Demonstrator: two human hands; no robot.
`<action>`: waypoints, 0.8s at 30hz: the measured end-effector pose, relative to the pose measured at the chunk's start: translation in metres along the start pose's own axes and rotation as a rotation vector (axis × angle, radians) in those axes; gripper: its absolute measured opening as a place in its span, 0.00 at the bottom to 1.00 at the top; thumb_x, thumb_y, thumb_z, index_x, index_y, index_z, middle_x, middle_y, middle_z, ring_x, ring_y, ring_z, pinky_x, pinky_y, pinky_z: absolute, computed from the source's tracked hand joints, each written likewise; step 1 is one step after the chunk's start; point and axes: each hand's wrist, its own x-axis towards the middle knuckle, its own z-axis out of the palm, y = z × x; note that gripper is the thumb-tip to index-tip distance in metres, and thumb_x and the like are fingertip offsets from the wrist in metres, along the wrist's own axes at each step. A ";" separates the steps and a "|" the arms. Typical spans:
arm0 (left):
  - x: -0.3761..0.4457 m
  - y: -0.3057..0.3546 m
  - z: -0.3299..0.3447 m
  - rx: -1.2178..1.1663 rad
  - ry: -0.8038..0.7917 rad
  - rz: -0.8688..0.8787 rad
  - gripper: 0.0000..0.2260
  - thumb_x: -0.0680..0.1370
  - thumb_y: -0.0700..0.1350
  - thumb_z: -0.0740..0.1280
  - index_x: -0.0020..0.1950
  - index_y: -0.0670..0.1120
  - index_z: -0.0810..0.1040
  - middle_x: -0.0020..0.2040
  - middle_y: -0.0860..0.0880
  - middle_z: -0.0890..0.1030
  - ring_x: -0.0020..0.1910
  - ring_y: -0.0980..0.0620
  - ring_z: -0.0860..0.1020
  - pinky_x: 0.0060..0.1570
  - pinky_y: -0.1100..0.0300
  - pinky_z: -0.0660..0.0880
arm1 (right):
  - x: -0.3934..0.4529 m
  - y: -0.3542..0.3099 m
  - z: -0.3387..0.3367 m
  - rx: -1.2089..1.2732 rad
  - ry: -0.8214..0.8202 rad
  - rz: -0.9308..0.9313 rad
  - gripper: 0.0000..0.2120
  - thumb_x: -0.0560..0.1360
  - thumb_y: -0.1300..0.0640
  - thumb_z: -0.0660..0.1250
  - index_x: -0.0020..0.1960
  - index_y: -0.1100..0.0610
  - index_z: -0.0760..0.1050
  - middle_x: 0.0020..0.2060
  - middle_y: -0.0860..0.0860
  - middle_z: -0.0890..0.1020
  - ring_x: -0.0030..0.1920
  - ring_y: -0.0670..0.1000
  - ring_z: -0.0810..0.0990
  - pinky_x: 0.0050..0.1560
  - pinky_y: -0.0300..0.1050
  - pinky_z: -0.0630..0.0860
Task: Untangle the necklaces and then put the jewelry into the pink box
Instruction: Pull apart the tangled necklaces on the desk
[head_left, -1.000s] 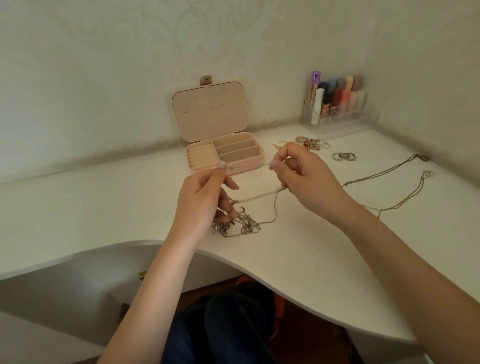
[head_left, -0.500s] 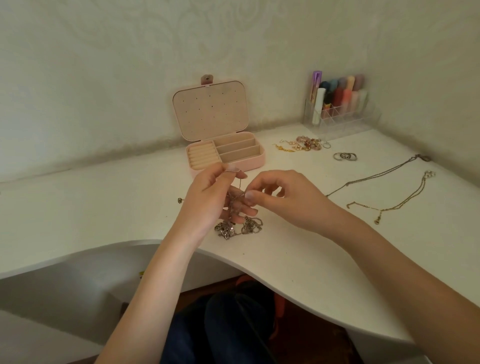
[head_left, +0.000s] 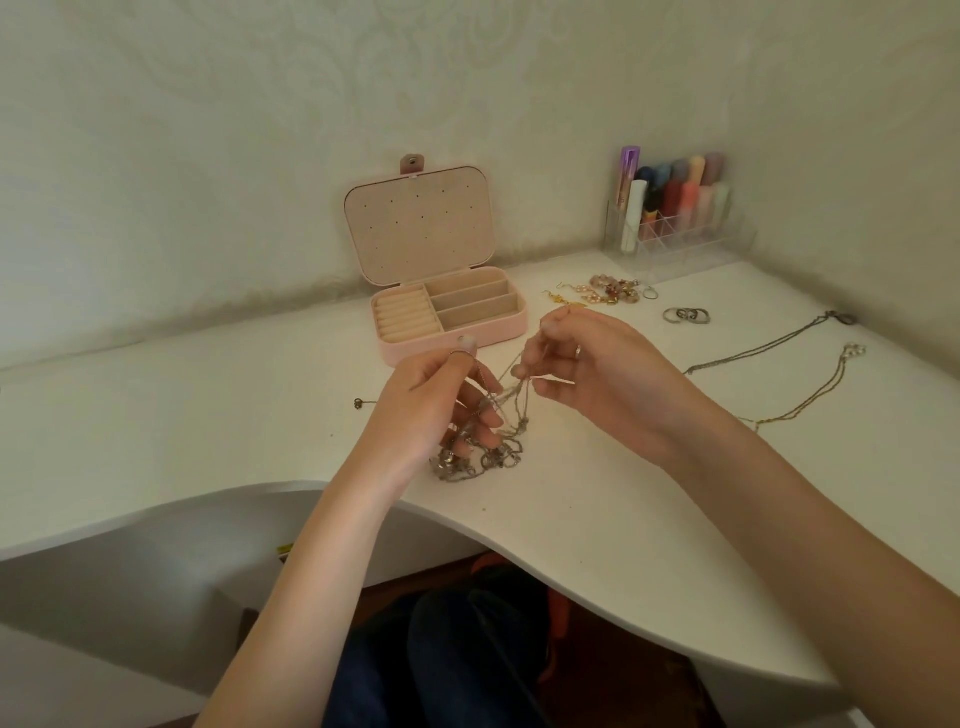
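near the front edge of the white desk (head_left: 208, 415), both hands work a tangled clump of silver necklaces (head_left: 480, 457) that rests on the desk. left hand (head_left: 431, 410) has its fingers curled, pinching chain strands that rise from the clump. right hand (head_left: 597, 374) pinches other strands just beside it, fingers bent. pink box (head_left: 447, 317) stands open toward the back edge, behind the hands, lid upright. toward the right edge lie two separate necklaces (head_left: 779, 348), three rings (head_left: 685, 315) and a heap of earrings (head_left: 608, 292). at the back right corner sits a clear organizer (head_left: 675, 228) with coloured tubes.
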 end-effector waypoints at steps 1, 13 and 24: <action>0.000 0.000 0.000 0.000 0.001 0.000 0.17 0.82 0.49 0.56 0.39 0.43 0.77 0.27 0.47 0.78 0.25 0.49 0.78 0.22 0.64 0.68 | 0.000 -0.001 -0.001 0.058 -0.004 0.012 0.11 0.79 0.62 0.58 0.38 0.56 0.70 0.31 0.51 0.76 0.34 0.50 0.78 0.38 0.41 0.74; 0.001 -0.001 -0.003 0.027 -0.005 -0.081 0.23 0.82 0.56 0.53 0.41 0.42 0.76 0.31 0.43 0.82 0.24 0.47 0.78 0.19 0.65 0.63 | 0.003 -0.006 -0.011 -0.361 0.301 -0.304 0.05 0.78 0.57 0.65 0.44 0.55 0.74 0.20 0.43 0.65 0.19 0.46 0.63 0.25 0.35 0.64; 0.005 -0.006 -0.002 0.141 -0.041 -0.127 0.27 0.79 0.64 0.53 0.40 0.42 0.77 0.30 0.46 0.75 0.23 0.49 0.76 0.23 0.63 0.68 | 0.006 0.009 -0.016 -0.840 0.499 -0.473 0.03 0.77 0.51 0.65 0.45 0.49 0.73 0.24 0.48 0.72 0.25 0.52 0.74 0.31 0.56 0.78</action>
